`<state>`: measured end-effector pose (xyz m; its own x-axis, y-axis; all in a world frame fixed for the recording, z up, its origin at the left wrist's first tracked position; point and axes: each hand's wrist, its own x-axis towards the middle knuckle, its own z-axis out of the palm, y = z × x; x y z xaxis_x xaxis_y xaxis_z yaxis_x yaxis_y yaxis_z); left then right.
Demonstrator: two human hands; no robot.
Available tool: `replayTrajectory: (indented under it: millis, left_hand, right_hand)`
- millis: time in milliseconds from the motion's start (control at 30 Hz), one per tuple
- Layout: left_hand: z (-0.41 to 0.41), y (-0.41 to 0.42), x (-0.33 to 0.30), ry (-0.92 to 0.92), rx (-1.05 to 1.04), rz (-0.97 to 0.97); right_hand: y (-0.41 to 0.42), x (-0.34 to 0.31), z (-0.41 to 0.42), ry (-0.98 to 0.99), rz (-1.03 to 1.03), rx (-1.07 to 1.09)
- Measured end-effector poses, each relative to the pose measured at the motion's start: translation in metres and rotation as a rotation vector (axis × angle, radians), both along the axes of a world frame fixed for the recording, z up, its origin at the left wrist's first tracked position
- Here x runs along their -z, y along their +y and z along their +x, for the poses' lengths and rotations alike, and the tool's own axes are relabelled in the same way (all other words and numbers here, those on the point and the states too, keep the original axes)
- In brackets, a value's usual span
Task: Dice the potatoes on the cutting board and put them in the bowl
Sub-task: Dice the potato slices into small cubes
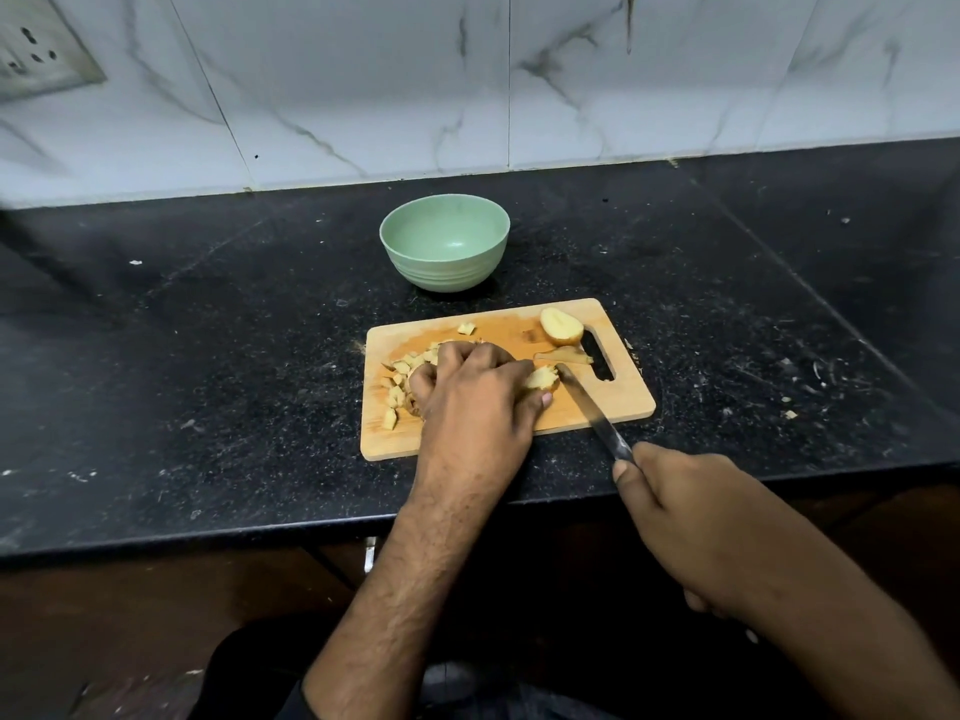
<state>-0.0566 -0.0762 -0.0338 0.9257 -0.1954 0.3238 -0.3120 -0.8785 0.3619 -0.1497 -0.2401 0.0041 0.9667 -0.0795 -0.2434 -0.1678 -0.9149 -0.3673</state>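
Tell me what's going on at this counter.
A person is dicing potatoes on a wooden cutting board. The left hand holds a potato piece steady while the right hand grips a knife whose tip is at that piece. Diced bits lie at the board's left, a potato half waits at the far corner, and the green bowl behind holds nothing yet.

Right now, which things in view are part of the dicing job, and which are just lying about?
In the job: cutting board, potato piece being cut, potato half, diced pieces, knife, green bowl, left hand, right hand.

Lying about: wall socket, crumbs on the counter.
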Motion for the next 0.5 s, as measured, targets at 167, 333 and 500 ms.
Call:
replayTrajectory:
  millis: [167, 333, 500]
  left_hand:
    - [0.008, -0.001, -0.006, 0.016, -0.006, 0.073]
    - [0.01, 0.004, -0.007, -0.035, -0.063, 0.076]
    - [0.009, 0.012, -0.009, -0.099, -0.145, 0.026]
  right_hand:
    - [0.008, 0.0, 0.009, 0.081, 0.244, 0.025]
    - [0.014, 0.0, 0.012, 0.108, 0.375, 0.0]
    - [0.023, -0.006, 0.013, 0.02, 0.263, -0.039]
